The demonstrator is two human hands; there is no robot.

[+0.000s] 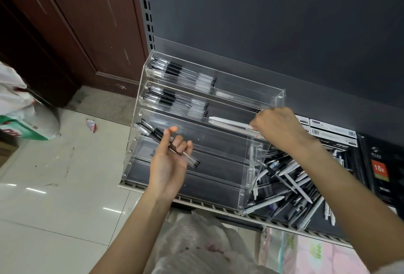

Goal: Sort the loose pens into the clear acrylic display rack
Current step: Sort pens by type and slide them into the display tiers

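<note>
Left hand clamped on clear pens, right hand pinching white pen into rack. Loose pile at 4 o'clock. Probably light, slick; best gripped mid-barrel.

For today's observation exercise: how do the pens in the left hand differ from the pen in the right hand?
The left hand grips clear-barrelled pens with black grips; the right hand pinches a white pen. The clear pens are held in front of the acrylic rack; the white pen reaches into its third tier. Both lie roughly lengthwise along the tiers.

Clear rack, black-and-white pens, dark shelf.
</note>
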